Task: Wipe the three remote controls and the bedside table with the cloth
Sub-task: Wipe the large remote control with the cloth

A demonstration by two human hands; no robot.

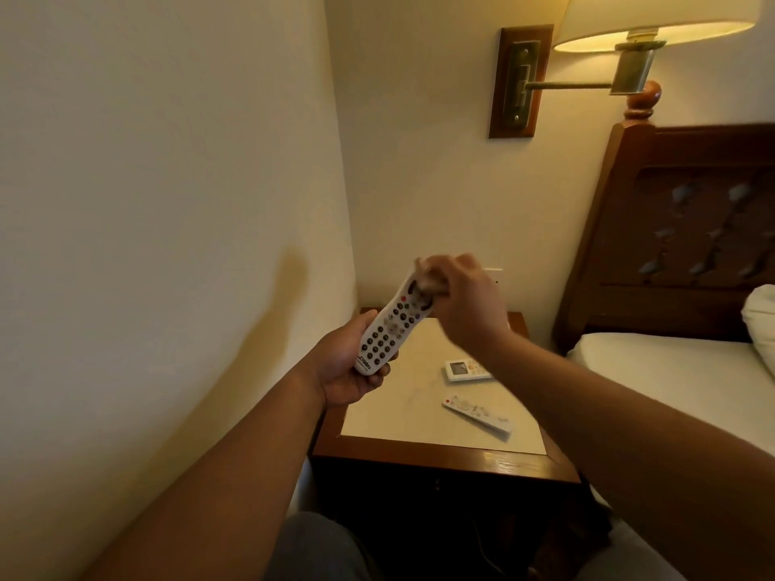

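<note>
My left hand grips the lower end of a white remote with dark buttons, held tilted above the bedside table. My right hand is closed on a small bunched cloth, blurred, pressed against the remote's top end. Two other remotes lie on the table's pale top: a short white one with a screen, partly hidden by my right forearm, and a slim white one nearer the front.
Walls close in the table on the left and behind. A bed with white sheets and a dark wooden headboard stands to the right. A lit wall lamp on a swing arm hangs above.
</note>
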